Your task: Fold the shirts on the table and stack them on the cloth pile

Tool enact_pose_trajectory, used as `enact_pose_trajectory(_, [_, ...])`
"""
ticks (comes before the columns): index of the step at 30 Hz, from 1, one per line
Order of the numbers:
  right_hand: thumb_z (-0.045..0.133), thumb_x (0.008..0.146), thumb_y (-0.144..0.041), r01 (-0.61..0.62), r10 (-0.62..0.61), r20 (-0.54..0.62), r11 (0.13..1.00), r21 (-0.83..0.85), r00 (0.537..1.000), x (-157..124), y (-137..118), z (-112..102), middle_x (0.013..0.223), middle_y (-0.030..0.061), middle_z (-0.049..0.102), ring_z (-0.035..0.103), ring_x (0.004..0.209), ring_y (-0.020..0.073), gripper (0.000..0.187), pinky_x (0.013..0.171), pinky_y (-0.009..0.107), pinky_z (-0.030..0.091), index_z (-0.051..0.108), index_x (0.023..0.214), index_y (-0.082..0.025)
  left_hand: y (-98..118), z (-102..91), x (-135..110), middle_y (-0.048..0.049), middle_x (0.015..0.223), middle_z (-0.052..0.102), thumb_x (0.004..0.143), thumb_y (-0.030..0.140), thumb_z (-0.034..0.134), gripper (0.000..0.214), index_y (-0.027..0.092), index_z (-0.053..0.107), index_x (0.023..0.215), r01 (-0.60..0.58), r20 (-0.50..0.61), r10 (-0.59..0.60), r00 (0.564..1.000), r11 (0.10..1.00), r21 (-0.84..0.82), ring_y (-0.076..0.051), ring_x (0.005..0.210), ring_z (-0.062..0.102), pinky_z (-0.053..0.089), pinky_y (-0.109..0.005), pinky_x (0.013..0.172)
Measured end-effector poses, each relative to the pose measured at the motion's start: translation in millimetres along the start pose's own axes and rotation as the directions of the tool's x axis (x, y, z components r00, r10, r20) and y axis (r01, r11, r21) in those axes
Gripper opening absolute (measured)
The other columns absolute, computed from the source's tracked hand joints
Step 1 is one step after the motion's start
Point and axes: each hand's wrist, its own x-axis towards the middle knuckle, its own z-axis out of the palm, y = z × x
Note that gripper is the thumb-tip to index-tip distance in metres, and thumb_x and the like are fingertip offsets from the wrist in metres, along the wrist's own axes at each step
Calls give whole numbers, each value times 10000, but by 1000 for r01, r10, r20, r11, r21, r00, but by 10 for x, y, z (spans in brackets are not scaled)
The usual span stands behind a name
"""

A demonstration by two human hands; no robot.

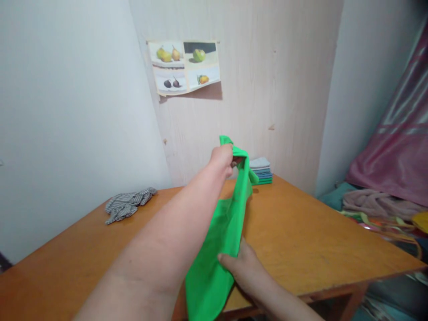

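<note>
A bright green cloth (224, 227) hangs stretched between my two hands above the wooden table (301, 232). My left hand (223, 160) is raised and far out, closed on the cloth's upper end, my forearm running across the middle of the view. My right hand (241, 263) is low and near me, fingers pinched on the cloth's right edge. The lower part of the cloth drapes past the table's front edge.
A stack of folded cloths (261, 170) in grey, blue and green sits at the table's far corner by the wall. A crumpled striped grey cloth (127, 204) lies at the far left. A fruit picture (185, 67) hangs on the wall. Piled fabrics (381, 205) lie to the right.
</note>
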Motion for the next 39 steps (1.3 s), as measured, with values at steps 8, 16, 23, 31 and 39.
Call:
enact_pose_trajectory(8, [553,670,-243,-107,110,18,986,-125,994,-15,-309,-539,737,27,738,680,646,229,259,646,345,552,684,888,-194,934,-517,-201,33,637,544,905,111,484,150,192,480,778,-247,-284,238,929,969,5,-102,517,574,525,-230,594])
enact_pose_trajectory(16, [575,769,-359,28,-62,-40,823,-567,997,81,-1317,-1222,784,34,738,707,712,251,227,612,322,565,667,952,-263,1456,-1353,-563,-17,703,596,839,187,614,103,199,547,762,-319,-376,369,850,929,190,-193,663,632,543,-308,623])
enact_pose_trajectory(23, [526,711,-239,241,-285,136,372,-896,949,623,-1839,-1232,848,42,742,674,755,244,265,614,296,501,686,922,-249,1543,-1967,-659,-22,676,609,819,249,665,122,210,589,733,-229,-498,411,764,894,386,-187,599,586,491,-313,606])
enact_pose_trajectory(31, [505,738,-176,205,-332,190,9,-979,924,1785,-1687,-984,831,46,721,650,775,217,275,627,265,431,702,926,-215,1373,-2379,-311,16,623,591,815,192,608,118,209,549,714,-90,-590,281,757,939,331,-165,561,552,456,-290,648])
enact_pose_trajectory(39, [477,840,-260,82,-597,139,-123,-989,790,1952,-2024,-751,1043,111,716,650,873,313,397,655,356,433,637,1204,-266,1681,-2396,-260,16,742,636,841,235,622,71,201,579,796,-316,-482,426,766,902,296,-138,615,583,465,-252,654])
